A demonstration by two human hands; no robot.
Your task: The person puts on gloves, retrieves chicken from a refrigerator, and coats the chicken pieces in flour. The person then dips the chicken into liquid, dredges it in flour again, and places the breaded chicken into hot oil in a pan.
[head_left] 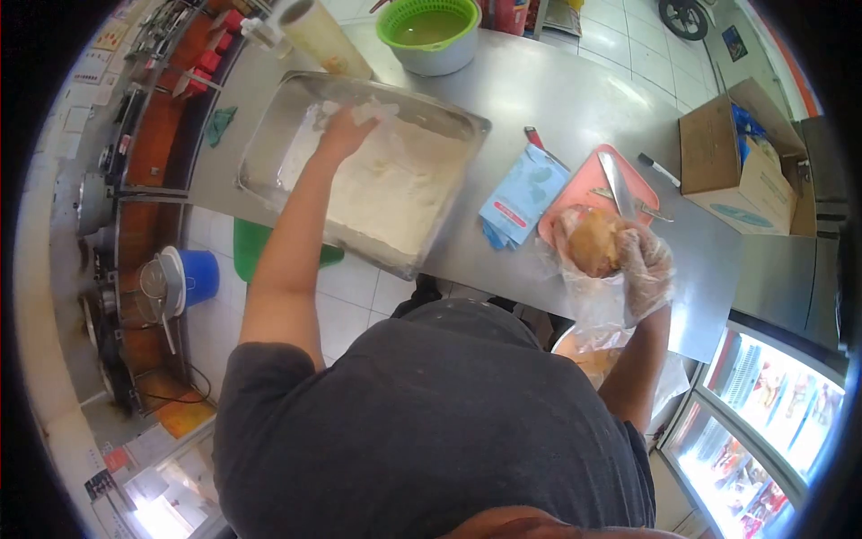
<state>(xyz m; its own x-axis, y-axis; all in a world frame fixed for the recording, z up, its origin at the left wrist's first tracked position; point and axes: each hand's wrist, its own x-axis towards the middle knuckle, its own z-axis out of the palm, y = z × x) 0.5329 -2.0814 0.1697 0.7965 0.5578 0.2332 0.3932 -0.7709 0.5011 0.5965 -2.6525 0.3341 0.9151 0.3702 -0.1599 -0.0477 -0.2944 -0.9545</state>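
My left hand (348, 130) reaches into the far part of a large steel tray (476, 126) holding a layer of white flour (395, 193). Whitish, flour-covered material hides its fingertips, so their grip cannot be made out. A thin clear plastic glove covers my right hand (645, 269). Its fingers are closed on the right side of a rounded tan piece of food (593, 248), perhaps meat. Under that piece hangs a clear plastic bag (597, 310). Just beyond lies a pink cutting board (575, 184) with a knife (615, 184) on it.
A blue packet (523, 195) and a black marker (660, 169) lie on the steel table (521, 90). Behind the tray stand a green strainer in a white bowl (435, 58) and a plastic-wrap roll (323, 40). An open cardboard box (732, 171) is at right.
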